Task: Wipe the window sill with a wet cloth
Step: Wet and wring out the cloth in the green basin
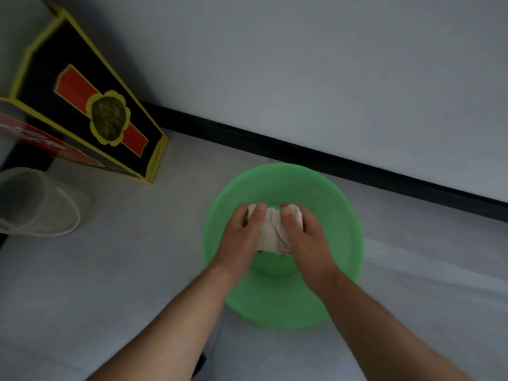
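Observation:
A bunched white cloth (272, 229) is held over the middle of a green plastic basin (338, 204). My left hand (242, 235) grips its left end and my right hand (305, 240) grips its right end, fingers curled round the fabric. The basin stands on a pale floor or sill surface (110, 270) close to a white wall with a black strip at its foot. Whether the basin holds water cannot be told.
A tall black box with yellow edges and a red label (90, 105) leans at the upper left. A clear plastic container (38, 202) lies on its side at the left edge. The black strip (357, 166) runs diagonally behind the basin.

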